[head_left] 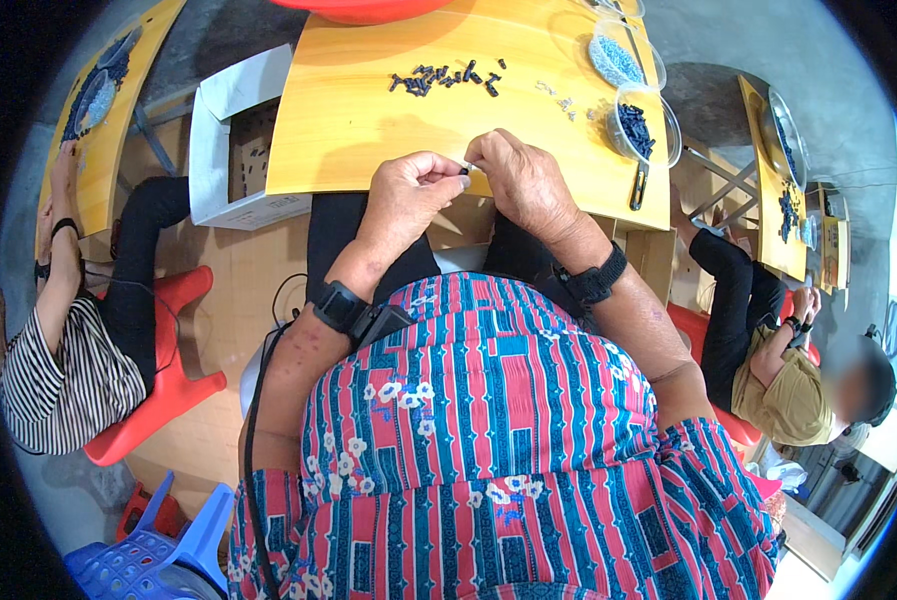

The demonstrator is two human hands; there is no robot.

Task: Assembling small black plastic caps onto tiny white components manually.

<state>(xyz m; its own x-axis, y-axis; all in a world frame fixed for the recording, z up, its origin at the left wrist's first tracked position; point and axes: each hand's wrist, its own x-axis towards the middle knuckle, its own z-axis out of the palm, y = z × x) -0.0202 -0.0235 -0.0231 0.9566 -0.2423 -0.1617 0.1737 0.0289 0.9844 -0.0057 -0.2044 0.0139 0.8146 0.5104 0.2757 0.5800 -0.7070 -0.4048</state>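
Over the near edge of the yellow table, my left hand and my right hand meet fingertip to fingertip. Pinched in my left thumb and fingers is a small black piece. A tiny pale piece shows at the closed fingertips of my right hand, against the black one; its exact shape is too small to tell. Farther up the table lies a loose pile of small black pieces. Several small clear pieces are scattered to its right.
At right stand a clear bowl of dark pieces and a bowl of light blue pieces. A black slim tool lies by the near edge. A white box adjoins the table's left. Co-workers sit at tables on both sides.
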